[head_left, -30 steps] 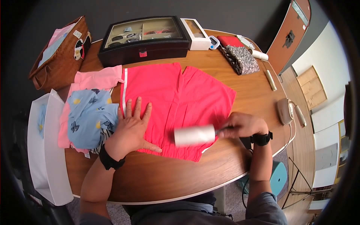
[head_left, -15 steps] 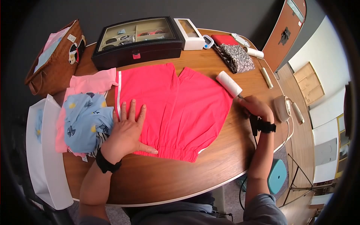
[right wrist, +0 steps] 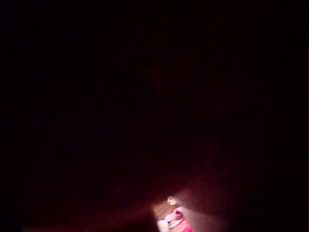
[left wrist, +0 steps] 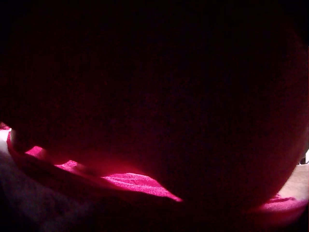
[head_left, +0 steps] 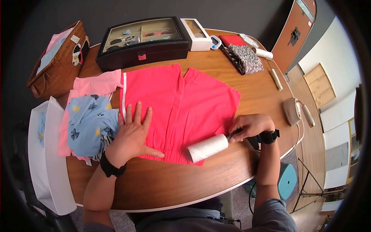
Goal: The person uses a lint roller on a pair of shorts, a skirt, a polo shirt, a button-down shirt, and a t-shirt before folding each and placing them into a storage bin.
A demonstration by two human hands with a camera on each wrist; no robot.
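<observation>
The left hand (head_left: 132,138) is spread flat upon the pink shorts (head_left: 154,92), which lie on the wooden table (head_left: 162,189); the right hand (head_left: 252,127) grips the dark handle of the white lint roller (head_left: 208,148). This roller is at the lower right part of the shorts.

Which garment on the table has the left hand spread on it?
The hot-pink shorts, laid out flat with a white side stripe; the blue printed garment beside the left hand is bunched up.

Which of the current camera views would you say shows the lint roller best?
The head view: the lint roller appears whole there, its handle gripped by the right hand. Neither dark wrist view shows any recognisable part of it.
</observation>
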